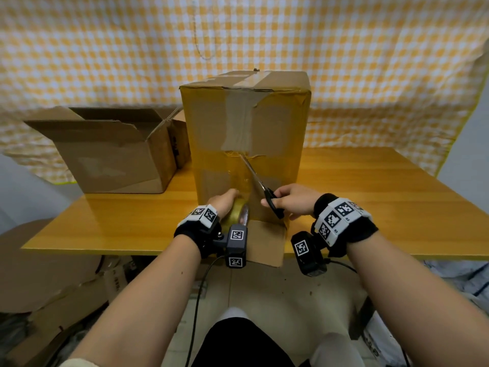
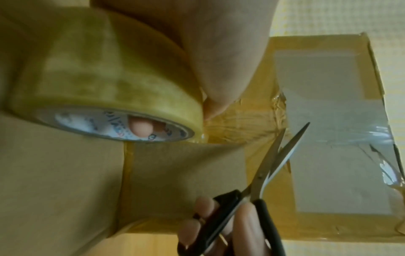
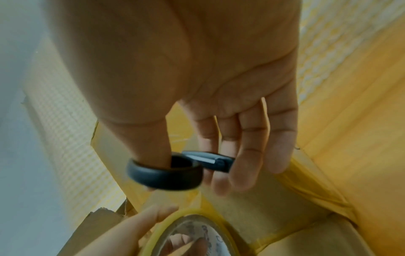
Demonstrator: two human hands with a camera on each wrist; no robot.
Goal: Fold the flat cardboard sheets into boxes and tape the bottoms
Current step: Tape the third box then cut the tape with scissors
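Observation:
A tall cardboard box stands on the wooden table, one flap hanging over the near edge. My left hand grips a yellowish tape roll against the box's lower front, a finger through its core. A strip of tape runs from the roll up the box face. My right hand holds black-handled scissors, thumb in one loop. The blades are slightly apart, tips at the strip's far end near old grey tape.
An open-topped cardboard box sits on the table's left side beside the tall one. A yellow checked cloth hangs behind. Flat cardboard lies on the floor at the left, below the table edge.

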